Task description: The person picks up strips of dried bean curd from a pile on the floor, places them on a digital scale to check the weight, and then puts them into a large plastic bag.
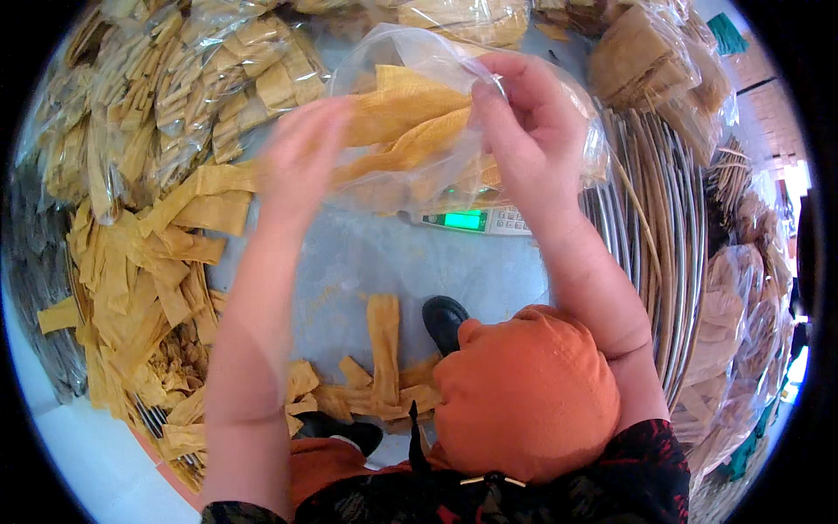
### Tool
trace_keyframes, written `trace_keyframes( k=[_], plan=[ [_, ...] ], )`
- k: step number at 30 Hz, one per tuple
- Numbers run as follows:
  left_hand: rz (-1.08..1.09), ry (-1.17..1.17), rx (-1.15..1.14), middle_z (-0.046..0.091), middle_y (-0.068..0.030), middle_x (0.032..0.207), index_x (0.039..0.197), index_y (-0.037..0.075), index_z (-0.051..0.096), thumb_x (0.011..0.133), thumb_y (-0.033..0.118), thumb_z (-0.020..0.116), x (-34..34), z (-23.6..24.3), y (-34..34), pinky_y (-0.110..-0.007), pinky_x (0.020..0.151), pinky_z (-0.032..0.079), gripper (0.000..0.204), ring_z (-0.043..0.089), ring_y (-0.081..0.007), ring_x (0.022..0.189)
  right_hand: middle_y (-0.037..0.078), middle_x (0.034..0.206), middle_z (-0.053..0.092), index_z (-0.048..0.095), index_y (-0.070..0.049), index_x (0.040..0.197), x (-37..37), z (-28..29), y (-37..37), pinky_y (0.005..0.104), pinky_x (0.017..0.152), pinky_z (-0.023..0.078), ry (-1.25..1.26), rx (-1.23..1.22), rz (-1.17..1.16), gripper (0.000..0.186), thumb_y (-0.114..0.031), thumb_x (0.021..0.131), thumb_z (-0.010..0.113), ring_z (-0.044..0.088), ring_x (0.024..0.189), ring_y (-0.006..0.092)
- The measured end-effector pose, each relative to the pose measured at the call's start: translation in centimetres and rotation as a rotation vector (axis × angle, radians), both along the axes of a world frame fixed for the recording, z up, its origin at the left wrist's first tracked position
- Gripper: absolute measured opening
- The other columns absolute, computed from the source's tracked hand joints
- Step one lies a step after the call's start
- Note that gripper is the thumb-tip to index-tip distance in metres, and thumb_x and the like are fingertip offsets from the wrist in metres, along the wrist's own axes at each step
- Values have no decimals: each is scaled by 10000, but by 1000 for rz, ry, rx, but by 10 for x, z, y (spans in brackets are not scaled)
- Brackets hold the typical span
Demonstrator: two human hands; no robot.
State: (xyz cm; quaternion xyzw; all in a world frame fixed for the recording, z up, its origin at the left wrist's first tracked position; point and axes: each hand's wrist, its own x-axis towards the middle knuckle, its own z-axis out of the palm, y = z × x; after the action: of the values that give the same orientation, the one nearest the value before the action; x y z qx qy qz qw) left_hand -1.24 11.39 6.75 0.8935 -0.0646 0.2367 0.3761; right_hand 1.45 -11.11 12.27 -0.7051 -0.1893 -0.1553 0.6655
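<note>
My right hand (532, 118) pinches the rim of a clear plastic bag (397, 44) between thumb and fingers, holding it up in front of me. Wide, flat yellow strips (410, 92), dry-looking and folded, lie partly within the bag's mouth. At the near ends of these strips is my left hand (305, 153), its fingers closed around them though smeared by motion. Under the bag, partly covered by it, sits a digital scale (476, 220) with a lit green display and a keypad.
Loose yellow strips (140, 271) heap up on the left. Clear-bagged bundles (209, 79) fill the far left. Long thin brown sticks (642, 227) stand in a row at right, beside more bagged goods (729, 314). My orange-clothed knee (528, 393) and black shoe (445, 323) are close by.
</note>
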Motion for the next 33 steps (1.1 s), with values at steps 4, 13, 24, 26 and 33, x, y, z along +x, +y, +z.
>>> trace_keyframes(
  k=[4,13,24,26,33],
  plan=[
    [326,239,-1072,360,-58,1449,1412,178,362,930,487,475,-11,-36,11,-393,1053,310,584,392,-209,1290,-40,596,487,607,-35,981,0,-2,-3,195,477,345,81,13,28,155,-47,828,588,419,541,11],
    [5,420,-924,200,-65,1513,1466,153,210,942,521,397,-28,-26,-1,-442,1120,159,667,207,-238,1390,-4,719,594,632,-41,1007,-13,9,-13,183,513,426,-10,-289,-52,272,-217,815,711,530,582,46],
    [407,797,-513,551,-94,1064,1104,67,593,841,110,615,-292,-200,-53,-334,800,464,268,560,-224,873,-25,587,509,644,8,826,-30,0,-45,178,457,317,-3,221,-153,170,-118,912,570,428,501,35],
    [280,811,-357,537,-113,1075,1107,71,589,812,99,631,-308,-206,-72,-358,821,462,299,553,-267,903,-26,580,505,641,3,817,-30,2,-47,180,448,305,6,236,-167,182,-136,911,571,426,494,36],
    [12,605,250,522,-142,1109,1096,70,584,747,107,678,-316,-194,-81,-420,864,444,364,518,-327,1006,-35,569,496,638,-6,817,-33,3,-46,177,436,272,42,261,-188,196,-164,911,568,423,482,37]
  ],
)
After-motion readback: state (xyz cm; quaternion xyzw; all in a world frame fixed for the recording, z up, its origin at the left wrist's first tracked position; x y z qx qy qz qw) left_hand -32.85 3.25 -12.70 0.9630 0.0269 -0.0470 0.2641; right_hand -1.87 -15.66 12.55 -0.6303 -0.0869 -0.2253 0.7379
